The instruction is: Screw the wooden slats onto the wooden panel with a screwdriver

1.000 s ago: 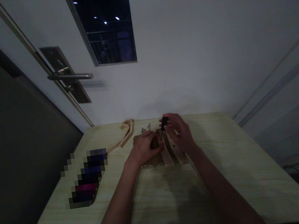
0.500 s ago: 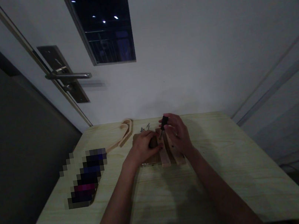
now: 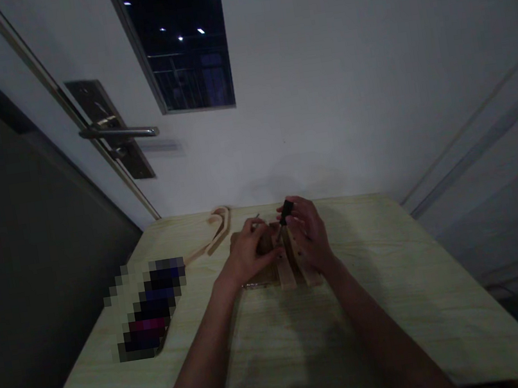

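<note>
A small wooden assembly with two upright slats (image 3: 286,271) lies on the light wood table (image 3: 402,302) near its far middle. My left hand (image 3: 247,254) rests on the darker wooden base of that assembly, fingers curled over it. My right hand (image 3: 310,235) grips a black-handled screwdriver (image 3: 284,214), held tilted with its tip down between the slats. A few small metal screws (image 3: 257,218) lie just beyond my left hand.
A curved wooden piece (image 3: 213,233) lies at the far left of the table. A blurred dark object (image 3: 152,307) sits on the left side. A white wall stands right behind the table, with a door and metal handle (image 3: 118,134) at the left.
My left hand has shifted slightly up and away over the wooden base. The right hand keeps the screwdriver in nearly the same place. The view has dropped a little.
</note>
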A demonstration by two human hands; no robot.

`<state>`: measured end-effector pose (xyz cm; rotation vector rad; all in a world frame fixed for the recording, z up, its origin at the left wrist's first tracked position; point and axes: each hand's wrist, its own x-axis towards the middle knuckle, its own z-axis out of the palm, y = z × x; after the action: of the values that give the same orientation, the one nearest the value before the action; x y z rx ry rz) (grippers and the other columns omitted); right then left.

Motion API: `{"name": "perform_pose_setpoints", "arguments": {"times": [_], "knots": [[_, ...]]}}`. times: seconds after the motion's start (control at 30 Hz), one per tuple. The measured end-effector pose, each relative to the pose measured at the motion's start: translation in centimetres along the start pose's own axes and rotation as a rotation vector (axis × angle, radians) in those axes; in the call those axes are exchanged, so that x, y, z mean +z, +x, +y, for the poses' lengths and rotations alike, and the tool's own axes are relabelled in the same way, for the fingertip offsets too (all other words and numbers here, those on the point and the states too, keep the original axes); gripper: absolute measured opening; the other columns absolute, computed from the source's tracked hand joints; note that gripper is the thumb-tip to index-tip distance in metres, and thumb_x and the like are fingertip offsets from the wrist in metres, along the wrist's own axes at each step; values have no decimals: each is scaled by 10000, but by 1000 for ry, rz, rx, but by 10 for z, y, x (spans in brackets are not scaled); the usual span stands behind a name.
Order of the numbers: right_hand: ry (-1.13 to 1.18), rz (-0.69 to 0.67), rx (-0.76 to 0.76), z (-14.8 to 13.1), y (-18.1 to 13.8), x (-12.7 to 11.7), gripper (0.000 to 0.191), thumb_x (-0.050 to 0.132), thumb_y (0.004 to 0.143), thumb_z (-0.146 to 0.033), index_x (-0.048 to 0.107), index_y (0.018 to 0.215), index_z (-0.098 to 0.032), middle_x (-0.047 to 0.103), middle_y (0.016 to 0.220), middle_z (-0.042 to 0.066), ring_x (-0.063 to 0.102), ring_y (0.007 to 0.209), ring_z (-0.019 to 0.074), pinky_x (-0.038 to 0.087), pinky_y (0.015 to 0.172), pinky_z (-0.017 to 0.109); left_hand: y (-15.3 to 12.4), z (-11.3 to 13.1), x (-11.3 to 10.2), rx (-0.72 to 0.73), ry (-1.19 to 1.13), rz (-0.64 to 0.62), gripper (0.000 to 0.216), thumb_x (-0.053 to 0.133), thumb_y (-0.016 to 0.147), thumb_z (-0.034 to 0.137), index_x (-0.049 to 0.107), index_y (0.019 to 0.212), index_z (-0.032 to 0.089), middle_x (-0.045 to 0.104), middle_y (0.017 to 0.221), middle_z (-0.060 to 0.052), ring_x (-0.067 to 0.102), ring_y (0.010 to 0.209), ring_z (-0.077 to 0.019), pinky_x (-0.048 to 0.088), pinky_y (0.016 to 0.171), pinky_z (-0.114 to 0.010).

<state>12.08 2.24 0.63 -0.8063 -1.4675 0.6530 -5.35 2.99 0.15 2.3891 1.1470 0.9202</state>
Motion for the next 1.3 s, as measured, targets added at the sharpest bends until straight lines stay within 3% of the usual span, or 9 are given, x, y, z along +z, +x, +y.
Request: {"name": "perform_pose_setpoints", "arguments": {"times": [0.23,0.7,0.97,1.3], "knots": [[6,6,2,-1,0,0,332,534,921,-295,481,1247,-326,646,1123,54,673,948,164,591,771,330,1,-2,2,89,-20,-31,466,733,748,470,637,1114,198,617,1228,-97,554,1159,-280,430,1018,-471],[-6,3,10,-1,-1,1,327,530,922,-326,480,1245,-311,649,1118,64,679,940,179,597,781,369,0,-2,3,54,-16,-49,510,760,719,388,621,1166,187,611,1247,-102,542,1181,-284,421,1028,-490],[-77,-161,-29,-10,9,-9,323,509,932,-301,510,1254,-312,633,1217,61,668,1033,184,592,860,381,0,-4,4,54,-9,-38,475,735,725,365,623,1155,199,610,1243,-97,558,1159,-285,438,1008,-498],[-211,-278,-110,-12,26,-11,295,557,901,-297,548,1196,-308,623,1178,43,658,859,133,609,715,280,0,-3,5,53,7,-26,468,734,725,365,626,1136,169,614,1218,-121,559,1145,-301,446,998,-498]]}}
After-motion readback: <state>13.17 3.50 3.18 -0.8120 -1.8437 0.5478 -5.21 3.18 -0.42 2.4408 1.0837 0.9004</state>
